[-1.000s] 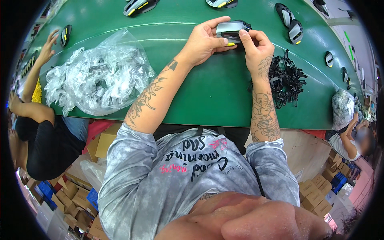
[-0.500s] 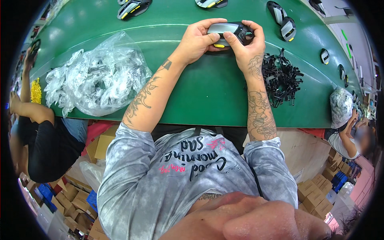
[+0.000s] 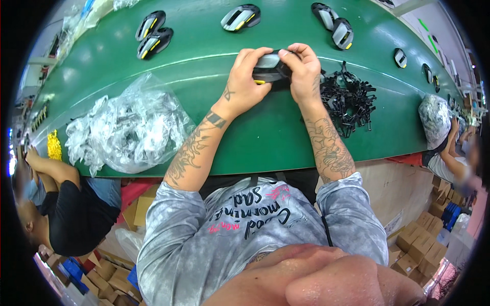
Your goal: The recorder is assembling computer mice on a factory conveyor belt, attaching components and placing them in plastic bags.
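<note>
A black and silver computer mouse [image 3: 268,62] with a yellow side piece is held in both hands above the green table. My left hand [image 3: 244,84] wraps round its left end, fingers along the far edge. At its black right end my right hand [image 3: 304,71] is closed, with thumb and fingers gripping; the fingers hide much of that end. To the right of the right wrist lies a tangled heap of small black plastic parts [image 3: 352,99]. Left of my left forearm rests a big clear plastic bag [image 3: 132,127] full of crumpled clear pieces.
Similar mice lie along the far side of the green table [image 3: 255,148], such as one far mouse [image 3: 241,18]. A yellow pile [image 3: 54,145] sits beside a person in black [image 3: 76,214] at left. Another filled bag [image 3: 435,120] stands near a person at right. Cardboard boxes [image 3: 418,242] are below.
The view has shifted, so more of the table's far side shows. My right thumb and fingers have moved on the mouse's right end; both hands still hold it.
</note>
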`<state>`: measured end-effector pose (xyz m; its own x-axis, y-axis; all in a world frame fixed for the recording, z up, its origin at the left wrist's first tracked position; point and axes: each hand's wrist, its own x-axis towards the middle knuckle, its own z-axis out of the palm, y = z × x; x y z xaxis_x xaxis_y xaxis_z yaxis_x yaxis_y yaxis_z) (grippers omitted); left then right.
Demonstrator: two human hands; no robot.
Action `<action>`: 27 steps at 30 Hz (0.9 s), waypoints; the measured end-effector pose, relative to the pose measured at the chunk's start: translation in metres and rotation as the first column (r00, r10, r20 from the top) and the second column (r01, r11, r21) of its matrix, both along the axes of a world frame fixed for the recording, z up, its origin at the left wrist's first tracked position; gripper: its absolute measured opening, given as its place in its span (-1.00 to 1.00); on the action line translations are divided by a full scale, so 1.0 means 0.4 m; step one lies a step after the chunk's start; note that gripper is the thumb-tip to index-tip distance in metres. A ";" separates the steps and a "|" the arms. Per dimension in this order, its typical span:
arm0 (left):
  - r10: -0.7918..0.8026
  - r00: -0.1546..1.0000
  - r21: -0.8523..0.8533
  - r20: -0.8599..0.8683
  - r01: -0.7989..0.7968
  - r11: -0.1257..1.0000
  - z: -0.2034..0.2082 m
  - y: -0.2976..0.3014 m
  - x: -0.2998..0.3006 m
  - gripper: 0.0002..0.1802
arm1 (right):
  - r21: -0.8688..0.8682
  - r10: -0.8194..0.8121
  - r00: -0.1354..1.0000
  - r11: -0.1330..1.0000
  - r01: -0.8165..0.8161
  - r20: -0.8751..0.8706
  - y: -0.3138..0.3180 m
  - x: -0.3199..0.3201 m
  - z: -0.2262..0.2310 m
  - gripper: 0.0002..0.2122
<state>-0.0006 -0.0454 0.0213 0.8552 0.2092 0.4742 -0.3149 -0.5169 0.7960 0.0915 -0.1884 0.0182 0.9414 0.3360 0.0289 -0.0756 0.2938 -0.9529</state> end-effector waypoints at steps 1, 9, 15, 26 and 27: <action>-0.005 1.000 0.010 0.007 0.005 1.000 0.004 0.006 0.006 -0.28 | -0.053 -0.030 0.995 0.998 0.035 0.096 0.003 -0.014 0.008 -0.79; 0.658 0.683 0.564 -0.317 -0.422 0.710 0.044 0.208 0.007 -0.28 | -0.030 -0.228 0.864 0.962 0.270 0.448 -0.111 0.066 0.081 -0.75; 0.888 0.460 0.750 0.010 -0.590 0.297 0.006 0.364 0.109 -0.07 | -0.656 0.328 0.606 0.598 0.461 0.725 -0.210 0.095 0.108 -0.69; 0.651 0.711 0.508 -0.266 -0.470 0.722 -0.035 0.175 0.215 -0.16 | -0.975 0.622 0.769 0.221 0.009 0.148 -0.164 0.033 0.144 -0.82; 0.650 0.711 0.504 -0.269 -0.471 0.724 -0.024 0.160 0.196 -0.16 | -0.976 0.623 0.768 0.216 0.008 0.145 -0.169 0.035 0.131 -0.82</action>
<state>0.0777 0.0185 0.0119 0.7573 0.5973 0.2642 0.4355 -0.7633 0.4772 0.1057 -0.2560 0.0705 0.7078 0.6811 -0.1873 0.5541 -0.6998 -0.4509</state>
